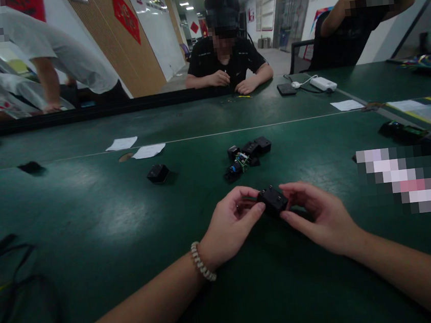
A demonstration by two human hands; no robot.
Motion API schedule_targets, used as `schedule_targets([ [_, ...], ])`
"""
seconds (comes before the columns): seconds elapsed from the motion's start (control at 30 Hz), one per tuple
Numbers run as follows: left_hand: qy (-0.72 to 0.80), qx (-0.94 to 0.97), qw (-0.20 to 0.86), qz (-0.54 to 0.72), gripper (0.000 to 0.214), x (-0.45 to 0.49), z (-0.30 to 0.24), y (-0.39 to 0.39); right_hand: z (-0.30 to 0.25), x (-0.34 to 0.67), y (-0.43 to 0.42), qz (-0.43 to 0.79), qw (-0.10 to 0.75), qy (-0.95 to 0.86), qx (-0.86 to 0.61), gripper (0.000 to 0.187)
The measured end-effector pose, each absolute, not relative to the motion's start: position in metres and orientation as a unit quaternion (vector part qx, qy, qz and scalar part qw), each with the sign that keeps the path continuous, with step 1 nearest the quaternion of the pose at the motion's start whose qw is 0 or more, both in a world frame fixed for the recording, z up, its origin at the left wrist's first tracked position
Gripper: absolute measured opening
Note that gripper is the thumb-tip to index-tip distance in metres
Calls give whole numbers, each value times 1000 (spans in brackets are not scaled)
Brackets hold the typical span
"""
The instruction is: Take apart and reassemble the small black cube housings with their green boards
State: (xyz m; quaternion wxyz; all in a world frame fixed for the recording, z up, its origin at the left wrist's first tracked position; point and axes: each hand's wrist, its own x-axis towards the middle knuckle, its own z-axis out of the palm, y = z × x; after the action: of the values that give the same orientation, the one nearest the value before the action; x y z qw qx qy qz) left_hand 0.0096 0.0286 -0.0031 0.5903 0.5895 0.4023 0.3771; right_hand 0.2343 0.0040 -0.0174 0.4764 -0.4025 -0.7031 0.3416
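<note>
A small black plastic box (272, 199) is between my two hands, low over the green table (131, 242). My left hand (235, 221), with a beaded bracelet (202, 261) at the wrist, pinches the box's left side between thumb and fingers. My right hand (319, 217) has its thumb and fingertips on the right side of the same box. Just beyond the hands lies a cluster of black cases (251, 149) with a small part with thin wires (241, 163) beside them. Further left sits another black box (158, 173).
White paper slips (148, 151) lie left of centre. Black cables (15, 275) spread over the left side. A white adapter (323, 84) with a cord rests at the far right, near green circuit boards (405, 131). A person in black (224, 63) sits across the table.
</note>
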Motion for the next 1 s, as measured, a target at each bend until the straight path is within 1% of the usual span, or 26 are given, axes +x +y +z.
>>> schedule_targets([
  [0.17,410,613,559,380,27,9,-4,30,-15,235,5,311,459,-726,-406,43],
  [0.4,367,624,570,389,36,9,-3,28,-18,236,7,277,450,-744,-408,40],
  [0.47,356,625,572,394,38,9,-3,27,-19,236,7,277,451,-743,-409,42],
  [0.6,326,623,593,393,49,8,-4,27,-19,235,6,290,450,-737,-413,53],
  [0.67,314,620,602,393,48,8,-4,26,-19,235,6,299,446,-735,-415,55],
  [0.8,306,625,602,392,43,7,-4,25,-19,236,6,298,441,-735,-420,46],
  [1.0,329,625,593,388,39,9,0,24,-14,237,7,302,436,-733,-425,41],
])
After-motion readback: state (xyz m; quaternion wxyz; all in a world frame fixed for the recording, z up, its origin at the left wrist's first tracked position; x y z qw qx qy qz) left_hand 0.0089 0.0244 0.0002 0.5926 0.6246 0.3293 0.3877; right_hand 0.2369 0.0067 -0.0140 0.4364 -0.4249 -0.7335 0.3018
